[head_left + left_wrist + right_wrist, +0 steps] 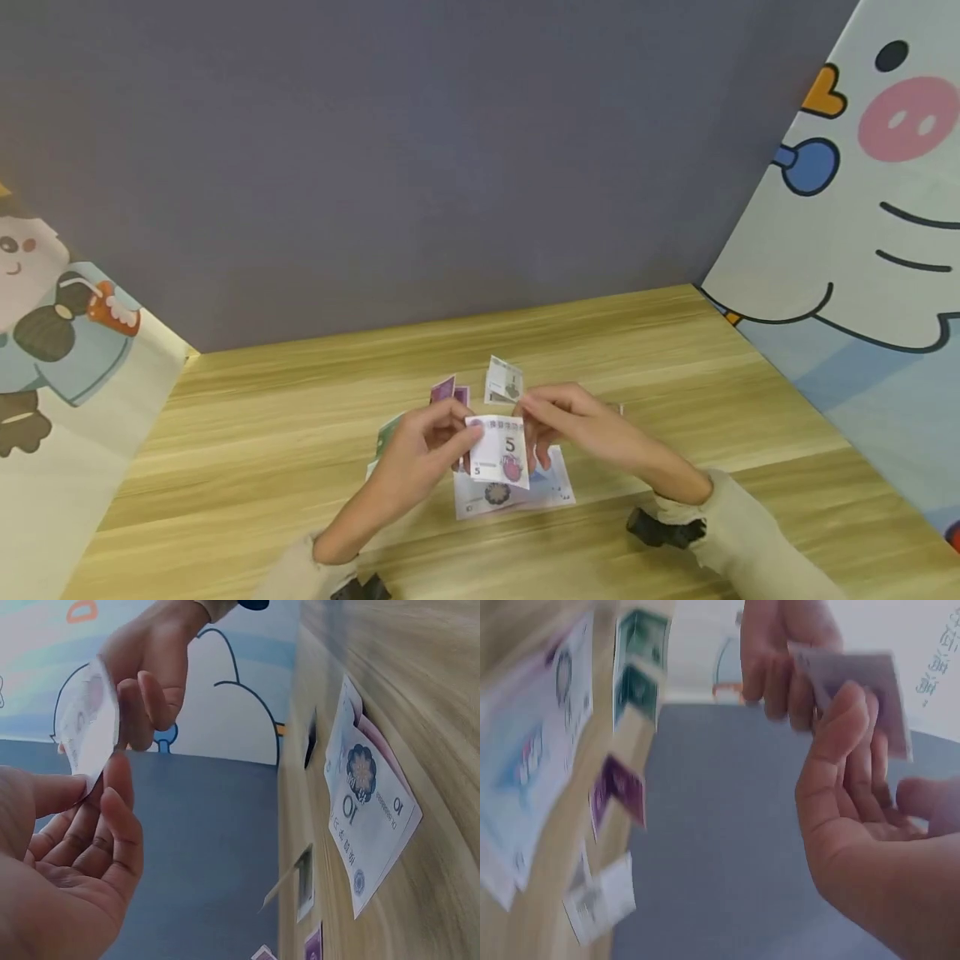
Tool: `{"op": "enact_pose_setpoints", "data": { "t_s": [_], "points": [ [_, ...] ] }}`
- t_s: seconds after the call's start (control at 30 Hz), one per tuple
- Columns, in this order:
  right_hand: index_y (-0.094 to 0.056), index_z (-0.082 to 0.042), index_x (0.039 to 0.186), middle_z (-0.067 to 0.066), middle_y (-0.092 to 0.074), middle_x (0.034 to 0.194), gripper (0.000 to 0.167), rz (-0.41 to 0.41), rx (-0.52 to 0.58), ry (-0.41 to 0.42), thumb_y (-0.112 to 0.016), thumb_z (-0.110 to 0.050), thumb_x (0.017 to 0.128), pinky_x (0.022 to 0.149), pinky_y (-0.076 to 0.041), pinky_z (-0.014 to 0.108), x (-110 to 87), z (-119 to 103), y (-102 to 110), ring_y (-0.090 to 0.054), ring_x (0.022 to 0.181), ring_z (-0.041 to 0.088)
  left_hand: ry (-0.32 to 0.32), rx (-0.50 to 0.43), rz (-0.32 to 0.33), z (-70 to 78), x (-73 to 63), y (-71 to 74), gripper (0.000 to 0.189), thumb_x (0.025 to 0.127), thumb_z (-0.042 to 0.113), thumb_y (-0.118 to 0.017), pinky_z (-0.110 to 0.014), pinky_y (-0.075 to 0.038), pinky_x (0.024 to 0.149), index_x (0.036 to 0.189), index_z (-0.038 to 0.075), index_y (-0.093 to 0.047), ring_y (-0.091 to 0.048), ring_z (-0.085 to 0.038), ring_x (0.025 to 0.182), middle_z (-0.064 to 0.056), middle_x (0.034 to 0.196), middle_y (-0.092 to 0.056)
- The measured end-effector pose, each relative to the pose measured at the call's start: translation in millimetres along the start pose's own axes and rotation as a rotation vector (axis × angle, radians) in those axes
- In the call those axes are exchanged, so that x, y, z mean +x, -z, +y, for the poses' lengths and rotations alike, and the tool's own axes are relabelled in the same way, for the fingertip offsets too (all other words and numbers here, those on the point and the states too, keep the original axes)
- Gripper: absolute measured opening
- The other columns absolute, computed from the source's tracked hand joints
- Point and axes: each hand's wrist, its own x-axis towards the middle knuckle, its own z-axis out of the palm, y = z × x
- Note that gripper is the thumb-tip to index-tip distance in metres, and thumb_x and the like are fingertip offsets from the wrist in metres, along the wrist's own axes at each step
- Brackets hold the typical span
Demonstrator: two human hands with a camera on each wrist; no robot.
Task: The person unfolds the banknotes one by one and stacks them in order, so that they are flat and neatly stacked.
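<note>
In the head view, a small white play banknote (497,450) printed with a 5 faces up above the table. My left hand (426,446) pinches its left edge; the left wrist view shows the thumb (60,793) pressed on the paper's lower end. At the right edge is my right hand (581,421), fingers loosely bent against the paper. In the right wrist view its fingers (847,712) overlap the banknote (889,682), with the thumb (922,796) apart from it. Beneath both hands lies a larger banknote (360,817) marked 10, folded over with pink showing inside.
Behind the hands, a grey-white folded banknote (504,379) stands tented on the wooden table (285,400). Purple (619,791) and green (641,667) folded banknotes are to its left. A dark grey panel (375,167) rises behind the table, with cartoon-printed panels (885,275) at the sides.
</note>
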Motion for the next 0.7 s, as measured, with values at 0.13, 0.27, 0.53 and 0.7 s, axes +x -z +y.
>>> {"op": "enact_pose_setpoints", "data": {
  "t_s": [0.13,0.27,0.53,0.7],
  "points": [
    [-0.051,0.004,0.113,0.012,-0.063,0.092,0.035,-0.001,0.056,-0.072,-0.036,-0.027,0.110,0.066,-0.059,0.034,3.3,3.7,-9.3,-0.065,0.073,0.019,-0.036,-0.016,0.002,0.7,-1.4,-1.0,0.007,0.097,0.008,-0.064,-0.034,-0.055,0.050,0.094,0.002,-0.065,-0.058,-0.012,0.056,-0.007,0.075,-0.067],
    [-0.049,-0.009,0.128,0.011,-0.059,0.113,0.034,0.041,-0.025,-0.187,-0.036,-0.035,0.110,0.077,-0.057,0.040,3.2,6.1,-15.1,-0.060,0.076,0.019,-0.093,0.012,0.011,-0.9,-1.0,-2.9,0.004,0.096,0.006,-0.064,-0.028,-0.051,0.045,0.095,0.004,-0.067,-0.055,-0.009,0.052,-0.005,0.074,-0.067],
    [-0.048,-0.013,0.141,0.014,-0.063,0.120,0.037,0.027,-0.013,-0.142,-0.038,-0.030,0.110,0.077,-0.058,0.047,2.1,11.5,-19.6,-0.065,0.078,0.024,-0.339,0.291,-0.015,-5.1,1.9,-6.1,0.008,0.097,0.004,-0.062,-0.014,-0.045,0.044,0.097,0.007,-0.069,-0.047,0.007,0.050,0.003,0.061,-0.059],
    [-0.052,-0.015,0.138,0.010,-0.062,0.124,0.035,0.047,-0.028,-0.123,-0.037,-0.030,0.110,0.077,-0.056,0.049,4.2,14.6,-22.8,-0.063,0.087,0.024,-0.374,0.302,0.014,-7.3,1.3,-7.8,0.009,0.097,0.001,-0.062,-0.010,-0.041,0.043,0.096,0.006,-0.070,-0.043,0.008,0.050,0.003,0.059,-0.056]
  ]
}}
